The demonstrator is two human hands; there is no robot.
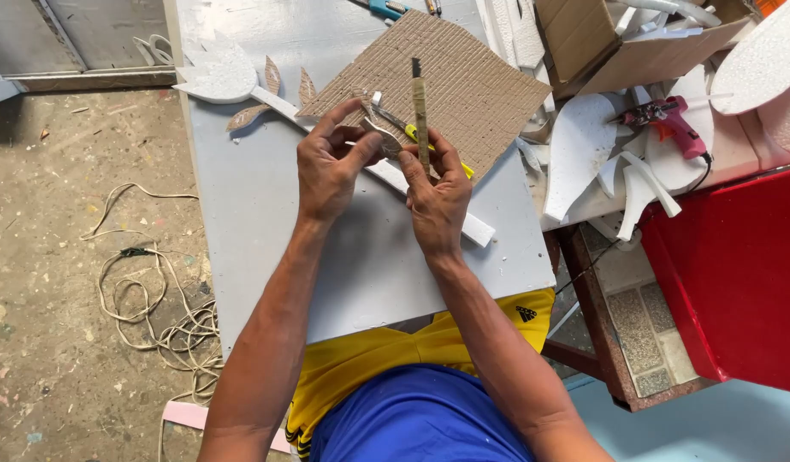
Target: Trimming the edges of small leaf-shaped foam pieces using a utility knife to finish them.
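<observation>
- Cardboard leaf shape (383,137), small and brown, is pinched by the fingers of the left hand (328,167) above the grey table (266,214).
- A utility knife (421,115) is held upright by the closed right hand (437,198), its blade just beside the leaf shape.
- A long white foam flower (228,75) is laid under the hands.
- A corrugated cardboard sheet (472,77) is seen behind them.
- A pink glue gun (668,120) is left well apart, on foam scraps (583,145).
</observation>
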